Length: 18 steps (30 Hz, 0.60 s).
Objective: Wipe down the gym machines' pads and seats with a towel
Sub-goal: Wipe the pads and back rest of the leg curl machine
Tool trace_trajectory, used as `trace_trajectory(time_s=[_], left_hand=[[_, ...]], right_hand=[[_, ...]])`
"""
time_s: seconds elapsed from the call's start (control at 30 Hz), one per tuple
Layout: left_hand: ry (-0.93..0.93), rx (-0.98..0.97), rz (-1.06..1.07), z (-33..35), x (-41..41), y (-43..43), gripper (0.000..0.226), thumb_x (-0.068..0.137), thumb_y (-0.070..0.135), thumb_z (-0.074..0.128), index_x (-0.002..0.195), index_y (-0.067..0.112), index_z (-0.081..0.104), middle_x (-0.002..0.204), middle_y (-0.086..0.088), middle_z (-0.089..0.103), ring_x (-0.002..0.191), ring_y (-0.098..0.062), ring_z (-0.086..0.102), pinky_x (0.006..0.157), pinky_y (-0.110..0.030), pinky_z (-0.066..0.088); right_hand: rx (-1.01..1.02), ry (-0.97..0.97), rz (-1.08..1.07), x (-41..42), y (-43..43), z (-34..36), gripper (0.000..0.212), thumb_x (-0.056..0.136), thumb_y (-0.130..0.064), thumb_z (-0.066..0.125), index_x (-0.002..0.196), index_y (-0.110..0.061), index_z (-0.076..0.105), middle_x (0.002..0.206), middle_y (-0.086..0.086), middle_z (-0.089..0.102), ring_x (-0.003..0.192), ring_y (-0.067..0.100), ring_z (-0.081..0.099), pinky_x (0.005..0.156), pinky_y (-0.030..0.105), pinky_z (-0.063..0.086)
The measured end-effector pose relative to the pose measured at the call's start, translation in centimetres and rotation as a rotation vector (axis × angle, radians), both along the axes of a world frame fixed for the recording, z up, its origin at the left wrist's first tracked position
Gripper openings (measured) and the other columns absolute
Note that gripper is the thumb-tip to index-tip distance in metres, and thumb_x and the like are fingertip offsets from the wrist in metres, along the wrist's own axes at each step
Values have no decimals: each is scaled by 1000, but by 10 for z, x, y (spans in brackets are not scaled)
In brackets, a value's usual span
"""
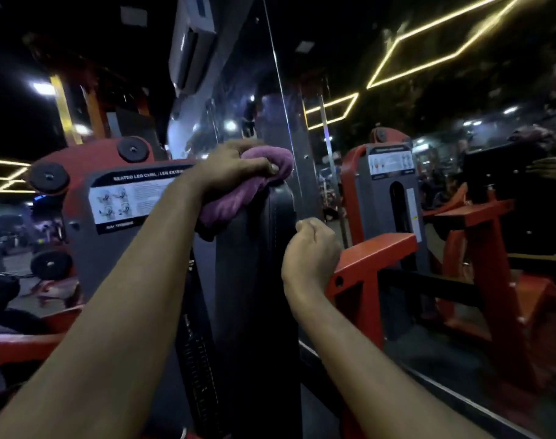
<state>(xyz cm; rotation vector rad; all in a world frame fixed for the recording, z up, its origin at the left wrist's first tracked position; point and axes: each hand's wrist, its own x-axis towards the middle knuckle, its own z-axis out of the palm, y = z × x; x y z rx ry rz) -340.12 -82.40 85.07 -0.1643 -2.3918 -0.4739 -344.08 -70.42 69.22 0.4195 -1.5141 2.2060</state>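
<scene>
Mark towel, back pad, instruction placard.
towel [229, 201], head view, bunched purple fold.
back pad [254, 255], head view, black front face.
instruction placard [128, 201], head view, diagram area.

Purple towel [245, 188], black back pad [257, 248], red-and-grey machine frame [365, 248], yellow ceiling light strips [428, 55].

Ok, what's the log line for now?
left hand grips towel | towel on top of back pad | right hand curled beside pad
</scene>
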Motion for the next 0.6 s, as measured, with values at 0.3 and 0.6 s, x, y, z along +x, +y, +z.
trace_trajectory(time_s=[0.3, 0.6], left_hand=[[-309, -206, 114, 36, -11, 19, 45, 69, 58, 64, 105, 31, 70, 103, 11, 72, 98, -14, 65, 94, -40, 50], [-251, -322, 164, 16, 22, 55, 45, 79, 44, 69, 122, 34, 57, 119, 8, 59, 109, -16, 54, 82, -32, 44]], right_hand=[[19, -188, -29, 12, 2, 26, 21, 75, -23, 45, 54, -23, 45, 55, -5, 51, 63, 26, 48, 65, 42, 36], [70, -532, 106, 11, 16, 56, 27, 70, -19, 44, 60, -2, 63, 63, 13, 63, 65, 20, 49, 70, 48, 42]])
